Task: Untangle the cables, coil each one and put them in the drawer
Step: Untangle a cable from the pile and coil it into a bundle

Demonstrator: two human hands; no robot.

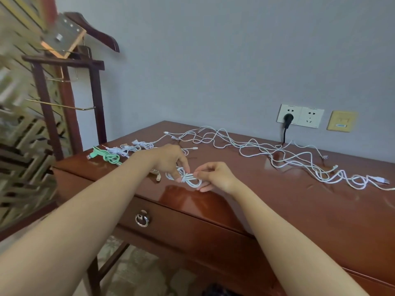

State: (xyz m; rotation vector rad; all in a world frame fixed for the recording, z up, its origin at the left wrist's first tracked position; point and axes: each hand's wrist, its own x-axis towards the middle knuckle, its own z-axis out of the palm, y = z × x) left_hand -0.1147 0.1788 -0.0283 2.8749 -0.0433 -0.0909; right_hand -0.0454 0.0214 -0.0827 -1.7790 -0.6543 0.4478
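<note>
A small white coiled cable (189, 180) lies at the front edge of the glossy brown desk (299, 210), and both hands grip it. My left hand (168, 160) pinches its left side from above. My right hand (215, 176) pinches its right end between thumb and fingers. A long tangle of white cables (267, 152) sprawls across the desk from the middle to the right edge. At the desk's left end lie a coiled green cable (109, 157) and small white cable bundles (128, 148). The drawer (181, 227) below the desk top is closed, with a ring handle (142, 219).
A wall socket (300, 116) with a black plug (288, 120) sits behind the desk, its cord dropping to the desk. A dark wooden valet stand (70, 99) stands left of the desk. Patterned floor shows below.
</note>
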